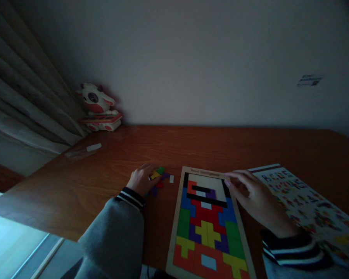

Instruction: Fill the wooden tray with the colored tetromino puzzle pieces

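A wooden puzzle board (177,228) lies on the table, mostly filled with coloured block pieces, with bare pale base (206,182) showing near its top. Black pieces (204,198) run along its upper part. My right hand (254,195) is at the board's upper right corner, thumb and index finger close together on the frame, beside a black piece. To the left of the board, my left hand (140,180) reaches over a small pile of loose pieces, fingers apart around a yellow piece (154,175). Green (160,170), red and purple pieces lie by it; my hand covers part of the pile.
A white piece (171,179) lies between pile and board. A printed pattern sheet (296,190) lies to the right, partly under my right forearm. A cow figure (100,106) stands at the back left by the curtain (26,85). A clear wrapper (84,151) lies near the left edge.
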Tool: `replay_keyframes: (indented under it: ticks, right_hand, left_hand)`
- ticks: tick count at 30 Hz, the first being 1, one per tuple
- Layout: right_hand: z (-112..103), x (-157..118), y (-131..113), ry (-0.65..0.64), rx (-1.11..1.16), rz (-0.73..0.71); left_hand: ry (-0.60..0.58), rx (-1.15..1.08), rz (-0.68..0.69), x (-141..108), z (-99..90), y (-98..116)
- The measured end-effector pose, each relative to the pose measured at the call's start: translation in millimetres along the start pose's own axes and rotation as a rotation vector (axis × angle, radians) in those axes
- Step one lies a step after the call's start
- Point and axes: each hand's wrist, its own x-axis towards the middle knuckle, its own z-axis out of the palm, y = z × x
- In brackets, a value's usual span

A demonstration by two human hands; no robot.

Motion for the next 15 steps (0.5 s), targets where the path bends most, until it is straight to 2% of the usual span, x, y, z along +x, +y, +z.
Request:
replay_keyframes:
  ticks: [4, 8, 12, 15]
  right_hand:
    - [0.7, -0.2, -2.4, -0.002, 0.029, 0.008]
    - [3.8, -2.4, -28.1, -0.04, 0.195, 0.1]
    - [18.1, -5.5, -65.1, -0.249, 0.571, 0.25]
    - [31.1, -5.7, -79.8, -0.327, 0.746, 0.244]
  left_hand:
    - [0.084, -0.082, 0.153, -1.4, -3.4, 11.3]
    - [0.154, -0.204, 0.364, -3.7, -8.6, 35.8]
    - [0.222, -0.279, 0.581, -7.7, -11.4, 68.4]
    - [0.18, -0.333, 0.685, -11.6, -8.0, 89.5]
